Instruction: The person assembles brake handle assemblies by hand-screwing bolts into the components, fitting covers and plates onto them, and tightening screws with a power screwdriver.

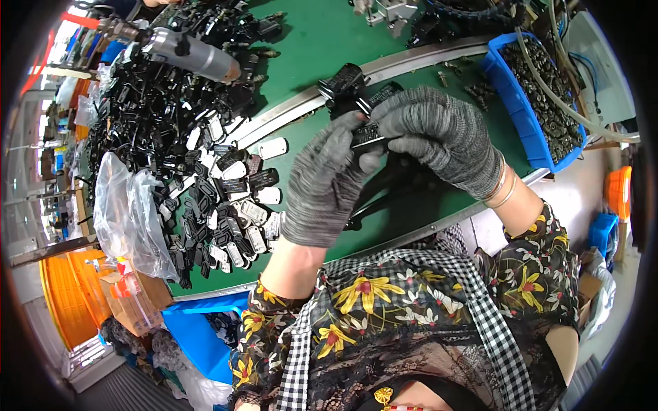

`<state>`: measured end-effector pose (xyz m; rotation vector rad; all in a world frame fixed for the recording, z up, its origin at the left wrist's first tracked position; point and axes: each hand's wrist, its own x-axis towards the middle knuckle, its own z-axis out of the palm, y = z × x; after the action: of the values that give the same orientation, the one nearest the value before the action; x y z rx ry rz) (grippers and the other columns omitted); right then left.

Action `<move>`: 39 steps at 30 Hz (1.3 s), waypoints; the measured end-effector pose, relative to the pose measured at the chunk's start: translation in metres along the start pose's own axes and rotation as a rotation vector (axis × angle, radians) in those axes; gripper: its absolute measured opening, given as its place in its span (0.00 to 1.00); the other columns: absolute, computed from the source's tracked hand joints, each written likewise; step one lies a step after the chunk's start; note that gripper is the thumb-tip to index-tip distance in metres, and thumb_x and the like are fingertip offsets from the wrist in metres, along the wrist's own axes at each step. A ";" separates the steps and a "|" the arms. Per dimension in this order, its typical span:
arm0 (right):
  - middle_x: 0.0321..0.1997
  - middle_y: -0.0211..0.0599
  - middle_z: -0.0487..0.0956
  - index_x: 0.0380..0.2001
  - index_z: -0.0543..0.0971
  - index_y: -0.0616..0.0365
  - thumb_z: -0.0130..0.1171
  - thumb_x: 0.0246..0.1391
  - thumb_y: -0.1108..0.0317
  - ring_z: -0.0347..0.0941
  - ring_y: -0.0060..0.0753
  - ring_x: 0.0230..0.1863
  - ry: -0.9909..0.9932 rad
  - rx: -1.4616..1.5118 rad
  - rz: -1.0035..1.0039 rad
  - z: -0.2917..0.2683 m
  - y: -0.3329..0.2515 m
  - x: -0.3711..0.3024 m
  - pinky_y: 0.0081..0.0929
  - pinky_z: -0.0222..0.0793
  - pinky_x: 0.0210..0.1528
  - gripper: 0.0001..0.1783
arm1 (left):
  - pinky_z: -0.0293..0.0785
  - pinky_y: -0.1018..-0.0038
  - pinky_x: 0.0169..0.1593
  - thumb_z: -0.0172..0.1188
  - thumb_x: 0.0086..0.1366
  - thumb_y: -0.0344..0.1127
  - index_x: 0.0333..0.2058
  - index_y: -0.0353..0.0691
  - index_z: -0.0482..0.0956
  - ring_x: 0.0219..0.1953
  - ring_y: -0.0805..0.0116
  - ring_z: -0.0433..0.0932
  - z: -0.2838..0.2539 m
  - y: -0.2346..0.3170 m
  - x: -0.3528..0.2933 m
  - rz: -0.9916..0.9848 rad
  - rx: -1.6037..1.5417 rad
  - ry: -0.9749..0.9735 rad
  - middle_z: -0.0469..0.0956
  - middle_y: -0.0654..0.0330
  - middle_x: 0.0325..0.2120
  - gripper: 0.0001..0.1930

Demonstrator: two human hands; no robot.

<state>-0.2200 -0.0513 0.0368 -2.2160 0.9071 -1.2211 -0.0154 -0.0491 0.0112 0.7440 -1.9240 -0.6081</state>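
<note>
Presently, from where I stand beside the bench, both hands are gloved in grey knit and meet above the green work surface (pixel 301 48); the left hand (pixel 321 188) is closed to a narrow pinch, its thumb below and its fingers above a small black part (pixel 368 136); the right hand (pixel 439 130) has its fingers bent inward, the tips at the right end of that same part; whether they clamp it or only touch it, I cannot tell. The part is located between the two hands, in front of the wearer's chest; a pale edge runs along its lower side.

Just beyond the fingers, further black pieces (pixel 343 82) lie near a metal rail (pixel 288 109), which crosses the bench at a slant; to the left of the left hand, black and white tags (pixel 236 202) are spread in a loose pile, several overlapping; behind these, a large heap of black components (pixel 147 109) covers the far left of the bench; a silver cylindrical tool (pixel 192 55) is positioned above the heap, with a red hose (pixel 81 20) at its rear end.

To the right of the right hand, a blue bin (pixel 506 92) contains many small dark parts; loose metal fittings (pixel 480 94) lie between bin and glove; a clear plastic bag (pixel 127 212) hangs crumpled at the bench's left edge.
</note>
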 end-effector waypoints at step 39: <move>0.24 0.33 0.77 0.34 0.77 0.59 0.65 0.52 0.63 0.75 0.26 0.28 -0.021 -0.078 0.826 -0.025 0.013 -0.025 0.26 0.74 0.32 0.12 | 0.76 0.68 0.43 0.64 0.55 0.25 0.45 0.38 0.76 0.39 0.58 0.78 0.057 0.012 -0.042 -0.312 0.264 -0.095 0.76 0.53 0.39 0.18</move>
<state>-0.2558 -0.0433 0.0271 -1.5919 1.6462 -0.7595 -0.0542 -0.0054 -0.0296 1.2179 -2.0143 -0.5913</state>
